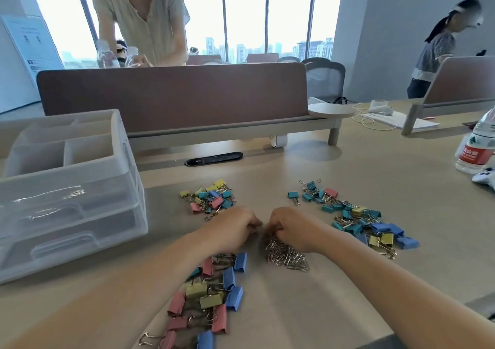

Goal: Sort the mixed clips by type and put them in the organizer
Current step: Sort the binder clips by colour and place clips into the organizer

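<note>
Head view, clip-sorting stn on worktop point(334, 281).

Stock: organizer point(67, 188), clear plastic w/ drawers and open top compartments, at far left of worktop, well apart from all piles. No clips visible in top compartments. Silver glints behind upper drawer front; cannot tell if clips or reflections.

Piles, 4 off:
- small binder clips point(211, 198), mixed colours, just beyond left hand
- blue-teal binder clips point(359, 220), w/ a few yellow and pink, to the right
- large binder clips point(211, 292), pink/blue/yellow, near edge, partly under left forearm
- paper-clip heap point(286, 255), silver, centre

Progress, est.: sorting by type looks largely done, as piles sit apart. Transfer to organizer is mostly or wholly left to do.

Hands:
- left hand point(233, 228): palm down, fingers curled toward centre, tips hidden; cannot tell if pinching anything
- right hand point(292, 228): palm down on far end of paper-clip heap, fingers curled round a clump of it
- both: nearly touching at the tips, forearms reaching in from near edge

Misc: water bottle point(476, 147), far right.
</note>
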`<state>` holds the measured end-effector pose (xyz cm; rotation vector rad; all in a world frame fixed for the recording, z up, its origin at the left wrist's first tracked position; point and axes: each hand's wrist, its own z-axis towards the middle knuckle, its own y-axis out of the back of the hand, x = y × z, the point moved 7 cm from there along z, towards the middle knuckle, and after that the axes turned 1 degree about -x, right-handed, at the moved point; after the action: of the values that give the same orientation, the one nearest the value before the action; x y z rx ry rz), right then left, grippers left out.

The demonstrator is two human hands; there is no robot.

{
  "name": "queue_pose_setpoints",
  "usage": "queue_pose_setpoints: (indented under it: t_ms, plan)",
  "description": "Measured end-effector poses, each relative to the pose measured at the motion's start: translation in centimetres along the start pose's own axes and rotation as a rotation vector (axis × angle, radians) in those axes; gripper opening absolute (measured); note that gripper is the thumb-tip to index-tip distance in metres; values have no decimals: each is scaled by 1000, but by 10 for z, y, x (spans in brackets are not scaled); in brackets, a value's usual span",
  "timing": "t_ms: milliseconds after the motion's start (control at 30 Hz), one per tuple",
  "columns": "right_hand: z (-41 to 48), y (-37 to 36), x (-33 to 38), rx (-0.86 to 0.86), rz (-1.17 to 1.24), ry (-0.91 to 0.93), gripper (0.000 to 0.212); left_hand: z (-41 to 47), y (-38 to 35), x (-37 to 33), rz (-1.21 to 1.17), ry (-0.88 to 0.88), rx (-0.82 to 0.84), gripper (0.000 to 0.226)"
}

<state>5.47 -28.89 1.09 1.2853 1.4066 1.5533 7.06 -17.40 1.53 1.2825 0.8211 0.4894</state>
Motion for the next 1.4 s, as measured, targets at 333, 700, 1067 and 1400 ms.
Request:
queue_pose_setpoints:
  t_ms: [333,700,1067,1400]
  plan:
    - [-7,14,-25,-95,37,-119,30,-3,21,27,11,221,-5,34]
    - [-26,15,-22,-11,44,-108,31,3,-4,-3,25,175,45,24]
    - [-51,6,-12,239,-53,-88,84,1,-3,-19,-55,138,139,34]
    - [-36,2,-11,182,-91,-131,56,6,-18,-33,31,114,289,51]
